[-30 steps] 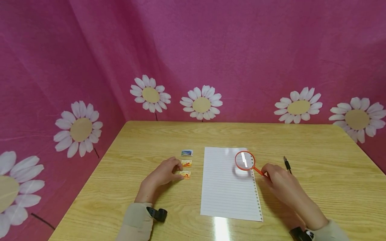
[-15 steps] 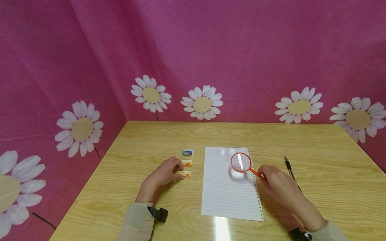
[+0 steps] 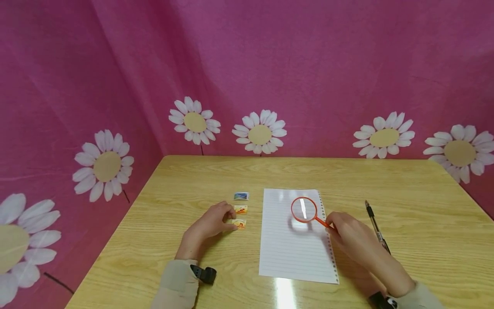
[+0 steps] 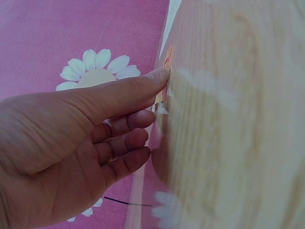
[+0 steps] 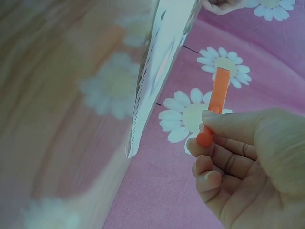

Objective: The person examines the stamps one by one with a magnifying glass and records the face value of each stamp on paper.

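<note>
The right grip point(image 3: 351, 234) pinched the magnifier point(image 3: 311, 214) by its handle, the lens raised over the sheet point(image 3: 295, 257) toward its twelve o'clock, the handle slanting to four. At the sheet's ten o'clock, a blue card point(image 3: 241, 196) and two yellow cards point(image 3: 241, 209) lay in a row on the surface point(image 3: 197, 180). The left grip point(image 3: 211, 221) was loosely curved, thumb and forefinger narrowly apart at the nearest yellow one. A pen point(image 3: 374, 222) lay around three.
</note>
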`<action>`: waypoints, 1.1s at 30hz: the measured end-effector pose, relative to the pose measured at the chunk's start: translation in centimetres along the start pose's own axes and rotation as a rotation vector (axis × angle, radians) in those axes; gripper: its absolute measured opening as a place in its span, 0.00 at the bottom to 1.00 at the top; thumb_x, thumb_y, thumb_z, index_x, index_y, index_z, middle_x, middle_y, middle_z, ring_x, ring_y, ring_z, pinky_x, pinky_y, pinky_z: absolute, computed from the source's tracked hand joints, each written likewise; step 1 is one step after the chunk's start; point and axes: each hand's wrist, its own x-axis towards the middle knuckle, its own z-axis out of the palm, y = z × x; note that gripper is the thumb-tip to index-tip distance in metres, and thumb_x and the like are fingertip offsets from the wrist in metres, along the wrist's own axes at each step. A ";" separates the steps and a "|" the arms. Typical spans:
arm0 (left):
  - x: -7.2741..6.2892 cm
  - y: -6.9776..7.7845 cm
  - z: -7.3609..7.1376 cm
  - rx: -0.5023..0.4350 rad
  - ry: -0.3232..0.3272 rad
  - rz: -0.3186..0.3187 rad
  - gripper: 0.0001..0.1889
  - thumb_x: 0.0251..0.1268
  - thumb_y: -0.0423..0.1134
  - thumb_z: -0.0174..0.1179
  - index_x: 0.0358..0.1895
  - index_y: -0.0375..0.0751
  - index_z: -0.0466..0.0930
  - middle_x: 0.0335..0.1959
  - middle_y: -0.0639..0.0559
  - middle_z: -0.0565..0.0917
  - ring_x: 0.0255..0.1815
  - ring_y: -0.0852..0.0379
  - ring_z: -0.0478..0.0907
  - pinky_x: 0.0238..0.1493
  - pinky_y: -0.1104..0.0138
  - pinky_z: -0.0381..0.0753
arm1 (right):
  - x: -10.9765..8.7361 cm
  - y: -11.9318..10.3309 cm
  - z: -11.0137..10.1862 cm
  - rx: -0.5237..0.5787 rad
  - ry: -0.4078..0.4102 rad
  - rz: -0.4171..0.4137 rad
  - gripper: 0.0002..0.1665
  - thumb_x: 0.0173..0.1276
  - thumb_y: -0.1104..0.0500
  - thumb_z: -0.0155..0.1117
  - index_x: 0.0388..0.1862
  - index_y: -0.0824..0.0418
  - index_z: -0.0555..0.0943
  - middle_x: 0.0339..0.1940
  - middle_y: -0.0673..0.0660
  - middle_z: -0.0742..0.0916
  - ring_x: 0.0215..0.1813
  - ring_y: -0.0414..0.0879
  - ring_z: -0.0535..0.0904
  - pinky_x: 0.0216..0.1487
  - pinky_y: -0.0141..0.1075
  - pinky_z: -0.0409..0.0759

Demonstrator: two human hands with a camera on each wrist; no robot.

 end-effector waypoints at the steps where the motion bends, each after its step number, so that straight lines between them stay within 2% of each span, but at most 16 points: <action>1: 0.0 0.0 0.0 -0.002 0.000 0.000 0.11 0.57 0.38 0.70 0.37 0.41 0.77 0.33 0.50 0.71 0.36 0.57 0.66 0.40 0.67 0.65 | 0.0 -0.1 0.0 0.003 -0.002 -0.002 0.13 0.52 0.69 0.74 0.31 0.58 0.79 0.24 0.49 0.79 0.28 0.38 0.72 0.26 0.33 0.73; 9: -0.1 0.0 0.0 -0.005 0.000 0.016 0.11 0.57 0.38 0.70 0.37 0.40 0.77 0.33 0.50 0.71 0.36 0.57 0.66 0.39 0.68 0.65 | 0.2 -0.8 0.3 0.017 -0.008 -0.010 0.12 0.52 0.69 0.74 0.30 0.58 0.79 0.24 0.49 0.80 0.28 0.38 0.72 0.27 0.33 0.74; 19: 0.0 -0.2 -0.1 -0.008 0.002 0.035 0.11 0.58 0.37 0.70 0.37 0.39 0.77 0.32 0.49 0.71 0.35 0.57 0.66 0.38 0.68 0.65 | 0.6 -1.6 0.6 0.019 -0.015 -0.017 0.12 0.54 0.67 0.73 0.31 0.57 0.78 0.23 0.46 0.77 0.27 0.37 0.69 0.25 0.31 0.70; 28: 0.0 -0.2 -0.1 -0.011 0.003 0.036 0.11 0.58 0.37 0.70 0.36 0.39 0.76 0.32 0.49 0.70 0.35 0.57 0.65 0.38 0.68 0.65 | 0.9 -2.2 0.9 0.020 0.007 -0.065 0.13 0.54 0.66 0.75 0.30 0.56 0.78 0.25 0.47 0.79 0.27 0.36 0.71 0.25 0.32 0.72; 33: 0.0 -0.2 0.0 0.000 -0.002 0.034 0.10 0.58 0.37 0.70 0.37 0.39 0.77 0.31 0.51 0.69 0.34 0.58 0.64 0.37 0.69 0.64 | 0.9 -2.6 1.1 0.023 -0.012 -0.074 0.13 0.53 0.66 0.75 0.30 0.56 0.78 0.24 0.46 0.79 0.27 0.35 0.70 0.25 0.30 0.72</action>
